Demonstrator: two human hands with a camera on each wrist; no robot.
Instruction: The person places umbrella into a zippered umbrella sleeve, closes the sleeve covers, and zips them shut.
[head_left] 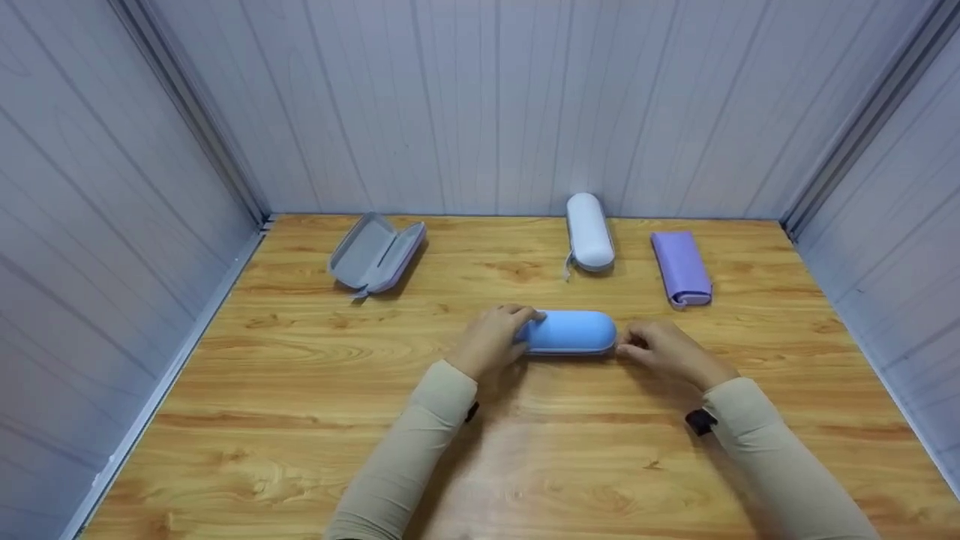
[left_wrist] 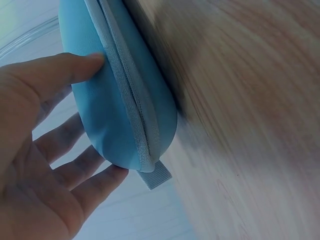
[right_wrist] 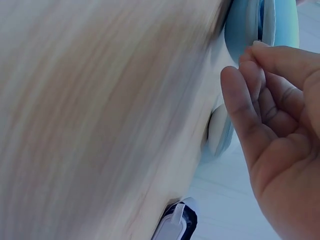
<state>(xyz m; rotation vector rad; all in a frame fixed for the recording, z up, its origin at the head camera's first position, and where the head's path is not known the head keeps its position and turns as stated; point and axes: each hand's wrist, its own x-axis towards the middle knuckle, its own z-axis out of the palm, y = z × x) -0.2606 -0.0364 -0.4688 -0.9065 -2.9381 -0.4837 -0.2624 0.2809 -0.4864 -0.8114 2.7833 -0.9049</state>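
A blue zippered glasses case lies lengthwise across the middle of the table. My left hand holds its left end, thumb on the near side and fingers around the far side. In the left wrist view, a grey zipper seam runs along the case, with a small fabric tab at its end. At the right end, my right hand pinches the zipper pull between thumb and forefinger; the fingertips hide the pull. A dark gap shows between the zipper edges just beyond these fingertips in the right wrist view.
An open grey-lined case lies at the back left. Behind the blue case is a closed white case, with a purple pouch to its right. Pale panel walls enclose the wooden table at the back and sides.
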